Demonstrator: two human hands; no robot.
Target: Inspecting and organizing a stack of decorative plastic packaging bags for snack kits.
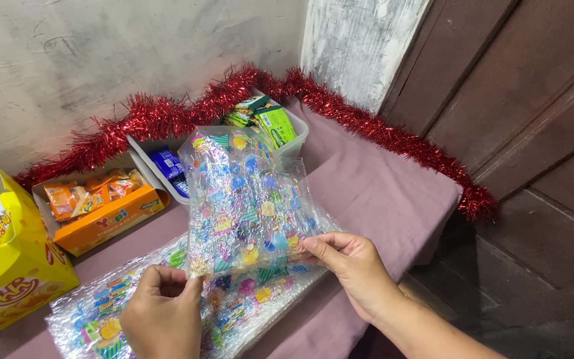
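A shiny see-through plastic bag (247, 199) printed with small coloured shapes stands upright in the middle of the view, held by its lower edge. My left hand (163, 312) pinches its bottom left corner. My right hand (350, 262) pinches its bottom right corner between thumb and fingers. Under both hands lies a flat stack of the same printed bags (94, 319) on the mauve tablecloth (380, 193).
An open yellow carton (8, 266) stands at the left. Behind the bag sit an orange box of snack packets (101, 213), a white tray of blue packets (164, 163) and a white tray of green packets (270, 119). Red tinsel (380, 129) lines the table's back edge.
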